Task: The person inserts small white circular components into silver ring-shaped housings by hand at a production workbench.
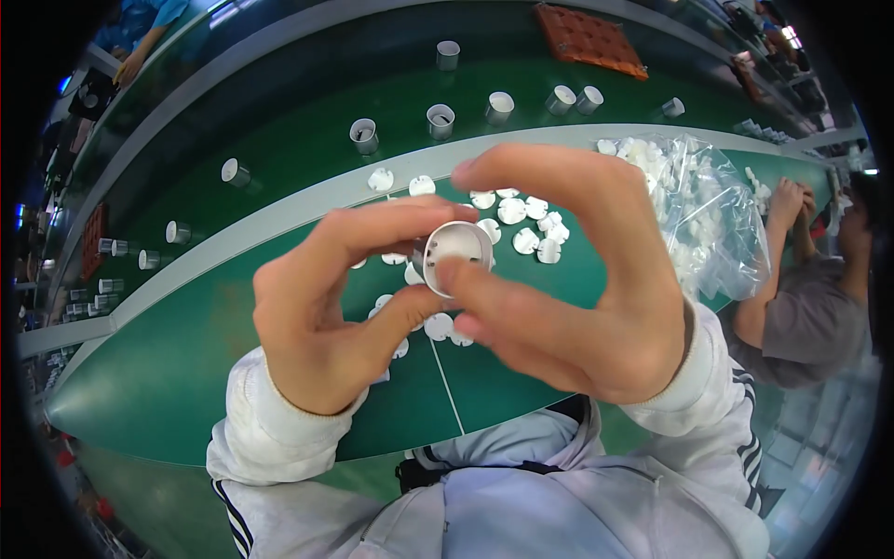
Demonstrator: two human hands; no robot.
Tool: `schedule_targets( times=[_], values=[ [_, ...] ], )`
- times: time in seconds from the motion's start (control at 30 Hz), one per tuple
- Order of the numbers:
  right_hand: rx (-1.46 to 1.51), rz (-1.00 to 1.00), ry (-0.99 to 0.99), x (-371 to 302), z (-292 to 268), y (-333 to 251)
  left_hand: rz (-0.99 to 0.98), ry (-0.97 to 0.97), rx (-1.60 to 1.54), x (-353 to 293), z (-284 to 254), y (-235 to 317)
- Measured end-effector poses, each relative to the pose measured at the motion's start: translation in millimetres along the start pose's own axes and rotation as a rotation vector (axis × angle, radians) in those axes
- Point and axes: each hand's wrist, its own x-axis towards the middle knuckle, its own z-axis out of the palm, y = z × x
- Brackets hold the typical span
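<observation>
Between the thumb and fingers of my left hand is a short silver cylindrical cup, its mouth tilted toward me. Inside it sits a white round insert with small dark slots. My right hand reaches over from the other side, its thumb pressing on the insert. The right index finger arches above the cup, apart from it; the other fingers are partly hidden below. Under and beyond my hands, loose white round discs with notched edges are scattered on the green table.
A clear plastic bag of white parts lies to the right. Past a pale rail, a green conveyor belt carries several silver cups and an orange cushioned pad. Another person works at the far right.
</observation>
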Motion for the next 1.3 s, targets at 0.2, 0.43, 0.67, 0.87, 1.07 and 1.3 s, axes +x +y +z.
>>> schedule_targets(
  times=[0.2, 0.43, 0.67, 0.87, 1.07, 1.3],
  values=[
    [0.188, 0.028, 0.015, 15.6, 13.8, 27.9, 0.007, 0.021, 0.038, 9.0, -6.5, -14.3],
    [0.039, 0.049, 0.111, 8.5, 18.5, 55.6, -0.085, 0.128, 0.114, 41.3, -21.2, -56.0],
    [0.156, 0.214, -0.218, -65.1, 56.1, 67.7, -0.274, 0.285, 0.522, 40.7, -120.2, -186.3],
    [0.013, 0.262, -0.267, -96.9, 88.1, 58.8, -0.247, 0.262, 0.697, 40.9, -99.8, -200.8],
    [0.108, 0.269, -0.252, -93.5, 70.9, 53.5, -0.317, 0.184, 0.848, 39.7, -96.9, -191.0],
    [0.619, 0.482, -0.195, -76.1, 34.3, 53.1, -0.287, 0.179, 0.932, 37.6, -96.2, -193.4]
  ],
)
